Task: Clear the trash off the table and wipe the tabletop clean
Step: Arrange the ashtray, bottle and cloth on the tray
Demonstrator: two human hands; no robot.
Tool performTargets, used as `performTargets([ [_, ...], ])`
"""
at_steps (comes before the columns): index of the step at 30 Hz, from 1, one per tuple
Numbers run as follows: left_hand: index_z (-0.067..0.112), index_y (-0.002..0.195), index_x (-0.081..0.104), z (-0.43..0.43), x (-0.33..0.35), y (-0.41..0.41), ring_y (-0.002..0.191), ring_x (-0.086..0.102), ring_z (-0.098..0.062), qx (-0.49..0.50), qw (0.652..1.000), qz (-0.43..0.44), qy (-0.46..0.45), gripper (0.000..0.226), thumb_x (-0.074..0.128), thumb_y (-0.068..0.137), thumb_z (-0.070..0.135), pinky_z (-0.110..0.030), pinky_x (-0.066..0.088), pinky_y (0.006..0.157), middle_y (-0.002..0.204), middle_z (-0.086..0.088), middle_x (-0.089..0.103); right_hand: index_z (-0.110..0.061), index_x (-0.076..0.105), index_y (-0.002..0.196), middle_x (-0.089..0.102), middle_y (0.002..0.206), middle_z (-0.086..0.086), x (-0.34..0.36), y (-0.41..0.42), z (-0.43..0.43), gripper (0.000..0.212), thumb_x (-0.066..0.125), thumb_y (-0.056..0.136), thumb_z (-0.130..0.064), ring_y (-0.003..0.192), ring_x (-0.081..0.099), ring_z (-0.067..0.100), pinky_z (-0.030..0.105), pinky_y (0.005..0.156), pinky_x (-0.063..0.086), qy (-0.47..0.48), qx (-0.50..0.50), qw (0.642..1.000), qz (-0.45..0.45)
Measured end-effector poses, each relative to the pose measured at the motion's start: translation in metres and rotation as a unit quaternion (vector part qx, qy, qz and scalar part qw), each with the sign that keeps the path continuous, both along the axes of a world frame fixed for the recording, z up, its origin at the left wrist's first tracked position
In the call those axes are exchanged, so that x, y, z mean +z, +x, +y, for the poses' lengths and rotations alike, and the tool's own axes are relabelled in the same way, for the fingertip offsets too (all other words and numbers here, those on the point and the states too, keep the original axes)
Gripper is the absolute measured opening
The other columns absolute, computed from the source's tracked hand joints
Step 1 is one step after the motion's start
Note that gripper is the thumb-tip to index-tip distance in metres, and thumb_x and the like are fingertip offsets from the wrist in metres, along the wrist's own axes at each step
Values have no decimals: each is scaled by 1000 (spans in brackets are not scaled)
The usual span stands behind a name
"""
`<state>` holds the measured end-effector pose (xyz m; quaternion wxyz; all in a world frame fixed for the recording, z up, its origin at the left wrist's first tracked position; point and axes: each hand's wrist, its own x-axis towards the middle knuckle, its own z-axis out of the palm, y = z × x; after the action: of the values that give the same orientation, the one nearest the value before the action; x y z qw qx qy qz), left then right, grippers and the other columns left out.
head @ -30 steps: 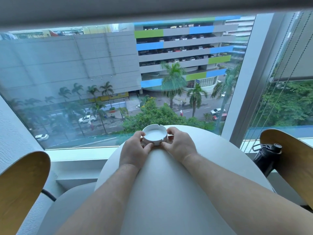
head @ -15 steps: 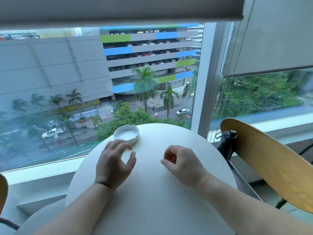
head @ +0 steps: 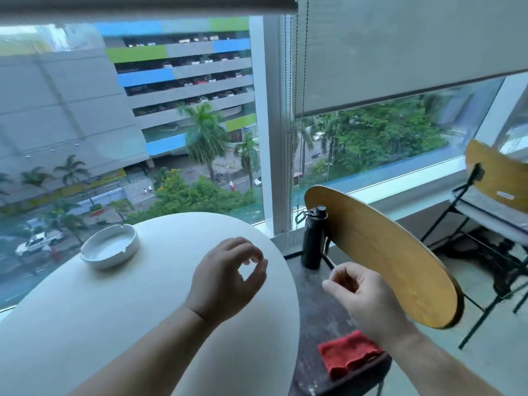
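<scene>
Round table (head: 120,324): near and left rim cut by frame edges, forearms covering part of top. Left hand (head: 225,277): fingertips motion-smeared. Right hand (head: 363,295): thumb and forefinger meet, anything pinched between them too small to tell. Red cloth (head: 347,357): right corner hidden behind right forearm. Dark chair seat (head: 317,310): front cut by bottom edge. Second chair (head: 491,201): cut by right edge. Black bottle (head: 313,241): contact with wooden chair back (head: 385,258) unclear.
</scene>
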<state>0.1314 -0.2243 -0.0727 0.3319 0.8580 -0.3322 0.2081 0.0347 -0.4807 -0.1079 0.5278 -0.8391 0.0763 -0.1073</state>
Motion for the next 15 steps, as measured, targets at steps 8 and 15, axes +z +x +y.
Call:
performTargets([
  [8, 26, 78, 71, -103, -1, 49, 73, 64, -11, 14, 996, 72, -45, 11, 70, 88, 32, -32, 55, 66, 75, 11, 66, -20, 68, 73, 67, 66, -3, -53, 59, -77, 21, 74, 91, -26, 61, 58, 8, 29, 62, 51, 14, -64, 996, 62],
  [15, 23, 82, 74, -153, -14, 112, 62, 62, -7, 45, 986, 160, -19, 12, 76, 92, 29, -30, 52, 65, 71, 13, 69, -27, 65, 96, 69, 92, -9, -93, 140, -86, 8, 70, 90, -27, 84, 64, 12, 22, 69, 50, 73, -109, 986, 103],
])
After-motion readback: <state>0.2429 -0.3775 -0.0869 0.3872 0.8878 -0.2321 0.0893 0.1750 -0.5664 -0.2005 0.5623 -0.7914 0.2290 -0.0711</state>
